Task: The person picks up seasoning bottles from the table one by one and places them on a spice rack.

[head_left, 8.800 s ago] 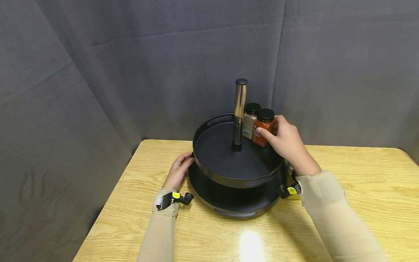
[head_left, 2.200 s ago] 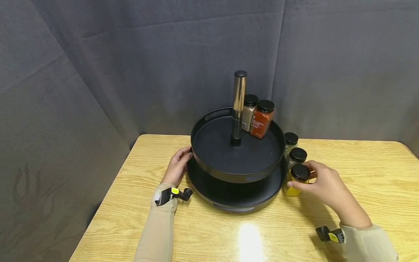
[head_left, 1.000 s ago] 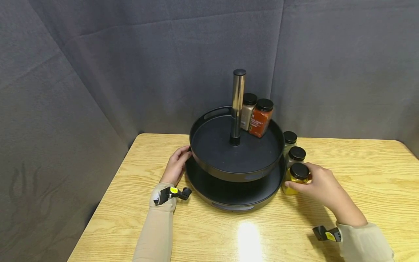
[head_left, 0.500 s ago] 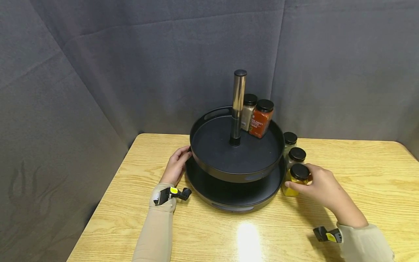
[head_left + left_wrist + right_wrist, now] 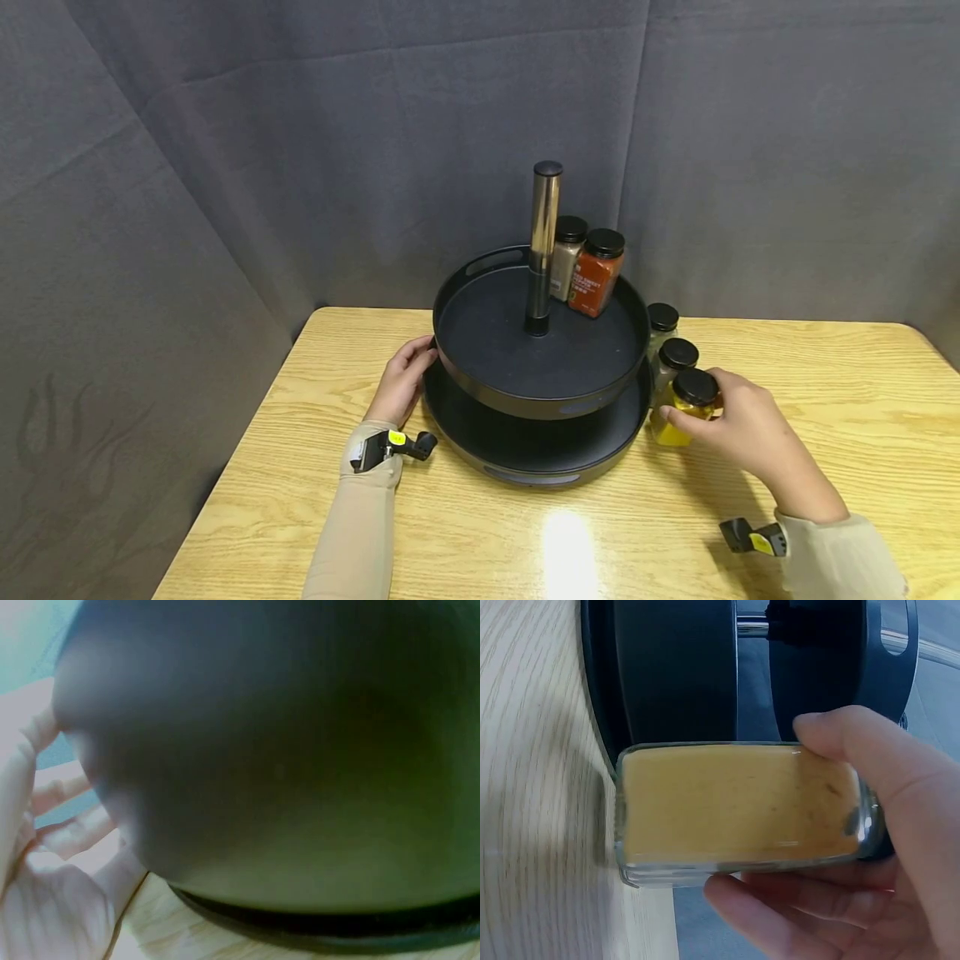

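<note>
My right hand pinches a square glass spice jar of yellow powder, thumb on the near side and fingers behind. The jar, its black lid tipped slightly right, sits close over the table by the tray's right edge. In the right wrist view, its yellow contents fill the glass. At the far left, my left hand holds the side of a black two-tier round tray; its fingers reach behind the tray edge. On the upper tier stand a red sweet pepper jar and a beige spice jar.
Two more black-lidded jars stand in a row behind the yellow one, partly hidden by the tray. A metal post rises from the tray's middle. Grey cloth hangs behind the wooden table.
My right hand has left the red jar on the upper tier and come down to the yellow jar, whose lid has just tipped slightly right. My left hand has stayed at the tray.
</note>
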Tool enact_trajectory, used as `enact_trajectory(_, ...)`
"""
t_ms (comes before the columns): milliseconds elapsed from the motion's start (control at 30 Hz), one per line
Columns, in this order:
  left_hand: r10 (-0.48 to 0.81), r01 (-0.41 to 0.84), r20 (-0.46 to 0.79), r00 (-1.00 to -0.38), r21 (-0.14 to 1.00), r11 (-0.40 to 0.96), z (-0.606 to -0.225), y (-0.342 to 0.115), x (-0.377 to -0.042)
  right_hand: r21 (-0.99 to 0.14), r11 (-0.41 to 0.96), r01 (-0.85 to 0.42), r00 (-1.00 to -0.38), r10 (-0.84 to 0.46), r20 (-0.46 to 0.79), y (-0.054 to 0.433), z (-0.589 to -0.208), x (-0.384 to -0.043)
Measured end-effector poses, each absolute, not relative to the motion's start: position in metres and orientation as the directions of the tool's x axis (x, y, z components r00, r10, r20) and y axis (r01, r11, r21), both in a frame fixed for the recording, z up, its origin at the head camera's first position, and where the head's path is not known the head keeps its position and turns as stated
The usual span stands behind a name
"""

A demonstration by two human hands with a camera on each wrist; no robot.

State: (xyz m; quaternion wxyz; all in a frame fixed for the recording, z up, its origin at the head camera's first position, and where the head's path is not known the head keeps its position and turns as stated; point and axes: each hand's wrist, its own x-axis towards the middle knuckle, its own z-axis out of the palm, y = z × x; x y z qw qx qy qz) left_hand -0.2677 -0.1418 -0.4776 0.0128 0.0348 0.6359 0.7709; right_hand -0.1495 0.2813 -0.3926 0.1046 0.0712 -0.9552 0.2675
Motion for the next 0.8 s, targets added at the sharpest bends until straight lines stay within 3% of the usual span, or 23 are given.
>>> enact_trajectory(800,0.077,0.004,0.02,-0.997,0.981,-0.192,-0.4772,-0.1432,-0.2681,-0.519,0.831,-0.199,-0.921,0.023,0.39,0.2794,-0.3838,-0.1441)
